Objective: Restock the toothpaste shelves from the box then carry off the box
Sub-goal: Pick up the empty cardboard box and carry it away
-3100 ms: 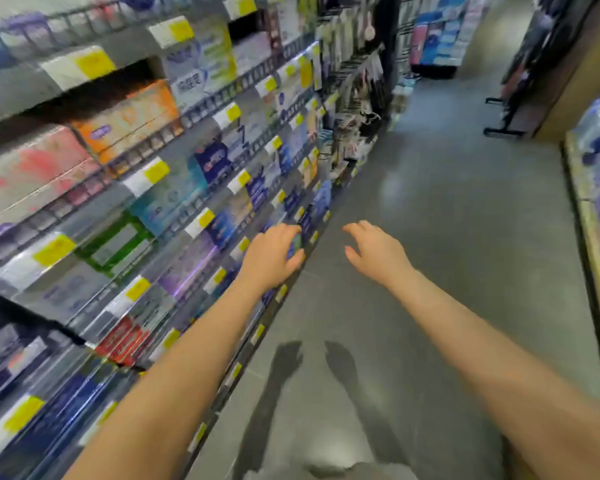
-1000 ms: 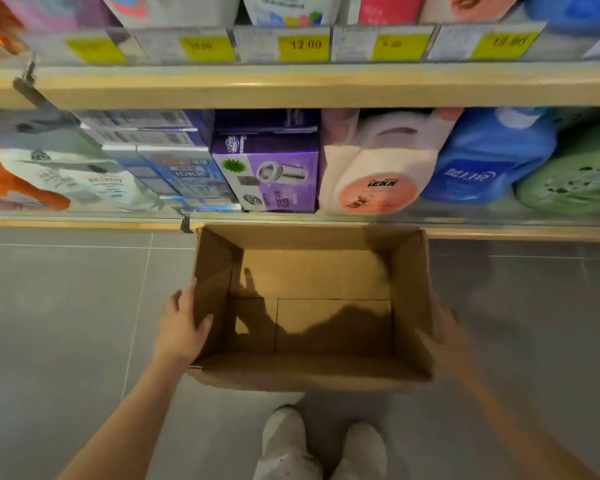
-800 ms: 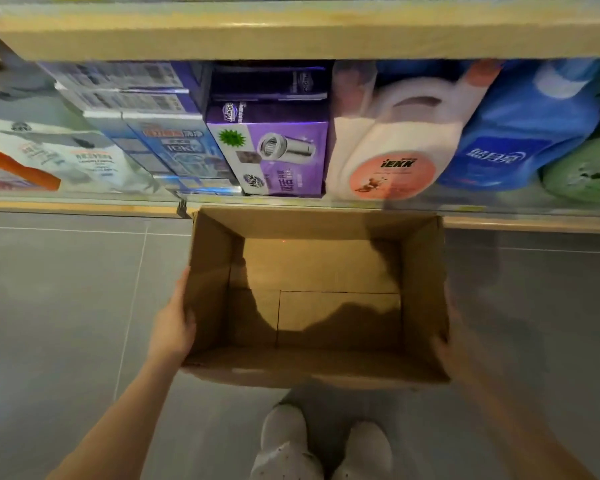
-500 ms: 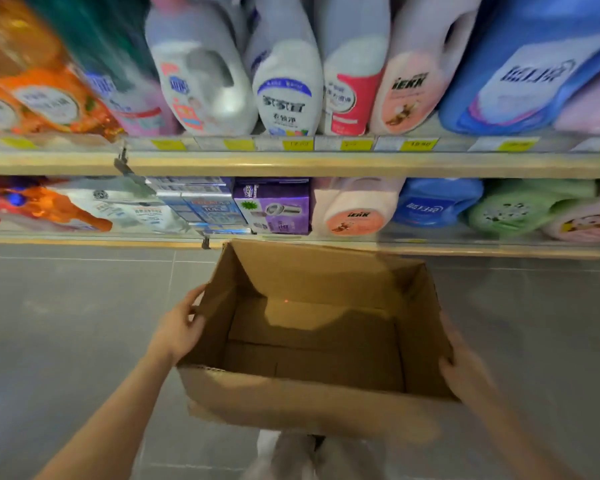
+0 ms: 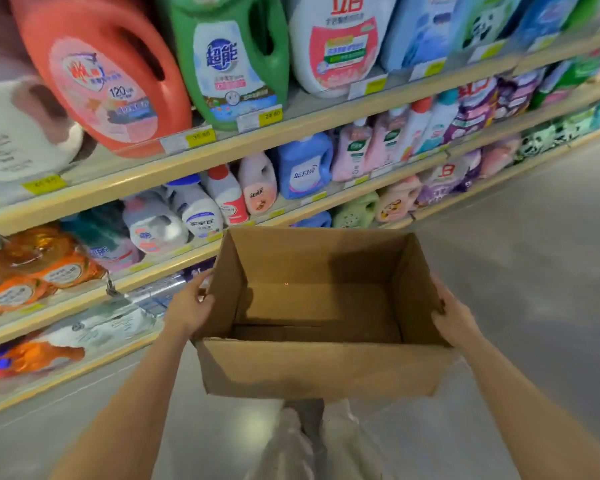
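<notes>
Detergent shelves (image 5: 291, 129) line the aisle on the left. Cardboard box (image 5: 319, 368) is empty and raised above the floor, so it should be light but flexible-walled. Left hand (image 5: 189, 306) and right hand (image 5: 452, 317) clasp opposite side walls; support near bottom edges.

Bare forearms, no sleeves, watch or rings visible on left hand (image 5: 191, 306) or right hand (image 5: 456, 318). Pale, light-coloured trousers (image 5: 291, 445), blurred, below the forearms.
</notes>
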A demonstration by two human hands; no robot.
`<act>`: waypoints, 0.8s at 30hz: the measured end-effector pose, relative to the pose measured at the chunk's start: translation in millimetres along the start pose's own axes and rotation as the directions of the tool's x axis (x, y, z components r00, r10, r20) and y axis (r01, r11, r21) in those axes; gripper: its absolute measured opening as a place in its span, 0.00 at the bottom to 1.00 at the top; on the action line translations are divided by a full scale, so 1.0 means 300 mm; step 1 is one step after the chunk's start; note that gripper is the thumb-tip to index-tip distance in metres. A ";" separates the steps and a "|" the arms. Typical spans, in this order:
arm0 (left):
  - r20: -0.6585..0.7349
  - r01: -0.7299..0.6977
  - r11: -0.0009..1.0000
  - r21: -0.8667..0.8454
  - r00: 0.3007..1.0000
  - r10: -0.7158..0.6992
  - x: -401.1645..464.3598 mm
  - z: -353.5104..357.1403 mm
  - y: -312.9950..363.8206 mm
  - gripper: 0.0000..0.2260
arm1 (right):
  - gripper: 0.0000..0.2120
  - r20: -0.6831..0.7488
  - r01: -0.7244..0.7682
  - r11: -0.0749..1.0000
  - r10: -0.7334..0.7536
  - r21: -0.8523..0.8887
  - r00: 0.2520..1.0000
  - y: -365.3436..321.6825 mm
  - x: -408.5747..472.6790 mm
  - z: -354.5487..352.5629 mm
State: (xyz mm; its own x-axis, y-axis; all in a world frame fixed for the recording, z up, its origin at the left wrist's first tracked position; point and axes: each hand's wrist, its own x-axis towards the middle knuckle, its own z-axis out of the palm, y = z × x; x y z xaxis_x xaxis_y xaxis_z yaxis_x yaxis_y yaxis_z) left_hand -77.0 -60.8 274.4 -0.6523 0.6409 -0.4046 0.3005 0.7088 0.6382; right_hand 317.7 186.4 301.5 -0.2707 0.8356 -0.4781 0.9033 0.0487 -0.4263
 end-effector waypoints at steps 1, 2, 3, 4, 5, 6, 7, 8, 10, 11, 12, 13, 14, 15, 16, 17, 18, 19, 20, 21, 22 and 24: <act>0.006 -0.048 0.999 0.001 0.999 0.048 0.003 -0.008 0.044 0.24 | 0.35 -0.044 0.001 1.000 0.000 0.025 0.999 0.019 -0.047 -0.034; 0.005 -0.102 0.995 0.009 0.995 0.102 0.002 -0.016 0.096 0.24 | 0.35 -0.078 -0.005 0.998 0.009 0.060 0.997 0.043 -0.090 -0.063; 0.000 -0.154 0.988 0.025 0.988 0.154 0.004 -0.020 0.148 0.24 | 0.35 -0.111 -0.018 0.996 0.028 0.086 0.993 0.071 -0.131 -0.089; -0.002 -0.214 0.976 0.036 0.977 0.214 0.003 -0.019 0.206 0.25 | 0.35 -0.145 -0.030 0.994 0.045 0.104 0.988 0.101 -0.167 -0.113; 0.007 -0.265 0.964 0.034 0.964 0.265 0.005 -0.013 0.258 0.25 | 0.35 -0.182 -0.040 0.991 0.062 0.124 0.981 0.131 -0.205 -0.137; 0.015 -0.308 0.951 0.030 0.951 0.308 0.001 -0.002 0.314 0.25 | 0.35 -0.221 -0.049 0.986 0.084 0.157 0.972 0.160 -0.243 -0.161; 0.029 -0.341 0.940 0.033 0.940 0.340 -0.004 0.012 0.370 0.25 | 0.35 -0.247 -0.064 0.979 0.111 0.192 0.963 0.192 -0.285 -0.180; 0.050 -0.367 0.930 0.033 0.930 0.365 -0.013 0.027 0.416 0.24 | 0.35 -0.272 -0.067 0.972 0.129 0.225 0.954 0.230 -0.325 -0.189; 0.102 -0.457 0.889 0.019 0.886 0.453 -0.016 0.077 0.521 0.25 | 0.36 -0.347 -0.071 0.960 0.165 0.270 0.923 0.320 -0.400 -0.220; 0.125 -0.470 0.882 -0.002 0.875 0.467 -0.010 0.089 0.544 0.25 | 0.36 -0.355 -0.079 0.956 0.182 0.284 0.917 0.345 -0.420 -0.227; 0.140 -0.489 0.872 -0.010 0.863 0.486 -0.003 0.106 0.578 0.24 | 0.35 -0.373 -0.090 0.954 0.197 0.285 0.907 0.371 -0.430 -0.236; 0.156 -0.527 0.849 -0.019 0.838 0.524 -0.002 0.140 0.621 0.24 | 0.35 -0.393 -0.110 0.949 0.226 0.296 0.891 0.411 -0.450 -0.250; 0.178 -0.564 0.826 -0.009 0.812 0.556 -0.018 0.177 0.669 0.23 | 0.35 -0.410 -0.127 0.939 0.258 0.320 0.875 0.453 -0.466 -0.258; 0.195 -0.585 0.811 -0.014 0.794 0.576 -0.024 0.216 0.721 0.24 | 0.34 -0.424 -0.141 0.928 0.288 0.344 0.859 0.494 -0.479 -0.270; 0.217 -0.596 0.802 -0.035 0.779 0.588 -0.028 0.256 0.774 0.24 | 0.34 -0.433 -0.151 0.918 0.312 0.367 0.846 0.534 -0.489 -0.283; 0.247 -0.595 0.801 -0.071 0.767 0.592 -0.033 0.298 0.830 0.24 | 0.34 -0.438 -0.160 0.910 0.332 0.383 0.836 0.573 -0.497 -0.301; 0.268 -0.599 0.797 -0.077 0.758 0.595 -0.027 0.341 0.878 0.24 | 0.34 -0.449 -0.157 0.906 0.338 0.393 0.827 0.612 -0.500 -0.326; 0.279 -0.601 0.795 -0.078 0.753 0.597 -0.023 0.387 0.926 0.25 | 0.33 -0.464 -0.149 0.905 0.340 0.399 0.818 0.657 -0.497 -0.352; 0.289 -0.609 0.791 -0.062 0.748 0.598 -0.016 0.435 0.972 0.24 | 0.34 -0.478 -0.140 0.904 0.339 0.404 0.810 0.698 -0.494 -0.380; 0.301 -0.610 0.790 -0.057 0.744 0.596 -0.007 0.481 1.020 0.24 | 0.33 -0.486 -0.136 0.903 0.341 0.407 0.805 0.742 -0.489 -0.410; 0.314 -0.609 0.790 -0.070 0.738 0.597 -0.012 0.530 1.072 0.24 | 0.33 -0.491 -0.140 0.901 0.348 0.411 0.798 0.786 -0.482 -0.445; 0.323 -0.596 0.796 -0.108 0.736 0.595 -0.029 0.636 1.178 0.23 | 0.33 -0.496 -0.154 0.894 0.370 0.422 0.785 0.882 -0.459 -0.519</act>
State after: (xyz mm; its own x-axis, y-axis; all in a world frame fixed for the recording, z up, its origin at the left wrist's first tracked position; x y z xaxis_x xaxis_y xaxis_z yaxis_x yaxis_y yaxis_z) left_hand 167.5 240.2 378.5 -0.0761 0.9886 -0.1296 0.5530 0.1500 0.8196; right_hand 645.8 169.4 374.1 0.2866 0.9459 -0.1518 0.7085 -0.3160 -0.6310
